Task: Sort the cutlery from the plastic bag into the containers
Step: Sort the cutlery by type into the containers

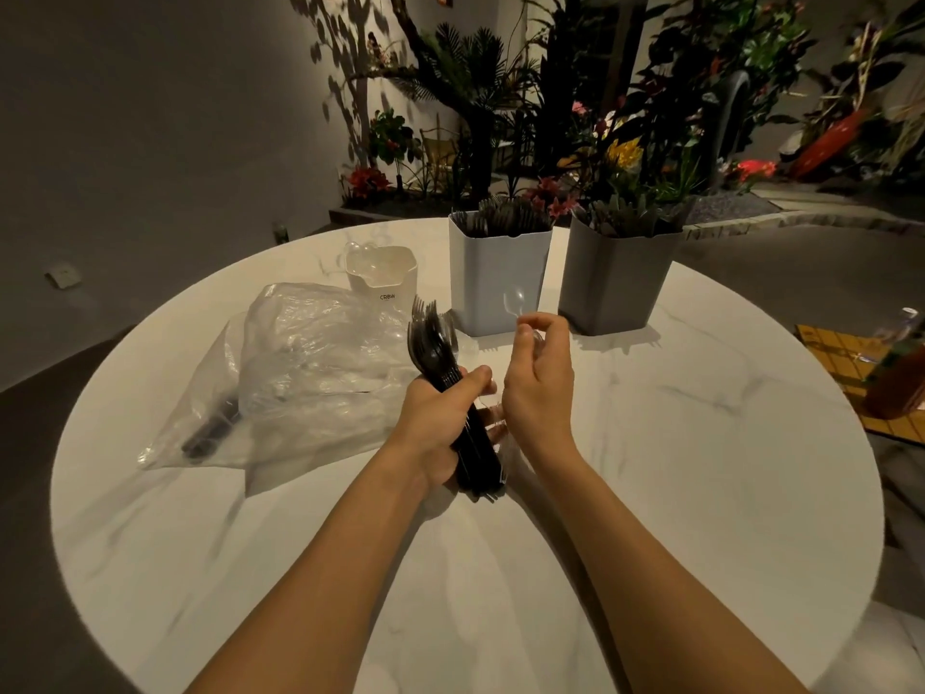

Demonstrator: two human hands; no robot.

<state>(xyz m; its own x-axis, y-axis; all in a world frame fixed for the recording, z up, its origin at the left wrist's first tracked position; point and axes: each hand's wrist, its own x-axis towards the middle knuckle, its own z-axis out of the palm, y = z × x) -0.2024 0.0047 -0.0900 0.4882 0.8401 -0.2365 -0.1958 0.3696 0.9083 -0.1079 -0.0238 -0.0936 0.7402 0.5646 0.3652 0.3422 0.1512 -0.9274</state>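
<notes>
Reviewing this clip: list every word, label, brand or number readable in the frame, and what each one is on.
"CRBW": small dark print on the front of the small cream container, behind the plastic bag.
No print shows on the white container or the grey container.
Nothing else readable.

A bundle of black forks [440, 373] is being gripped upright just right of the crumpled clear plastic bag [300, 373]. A clear spoon [518, 303] is being pinched beyond it. Three containers are standing behind the bag: cream [383, 278], white [495, 278], grey [613, 283].
</notes>
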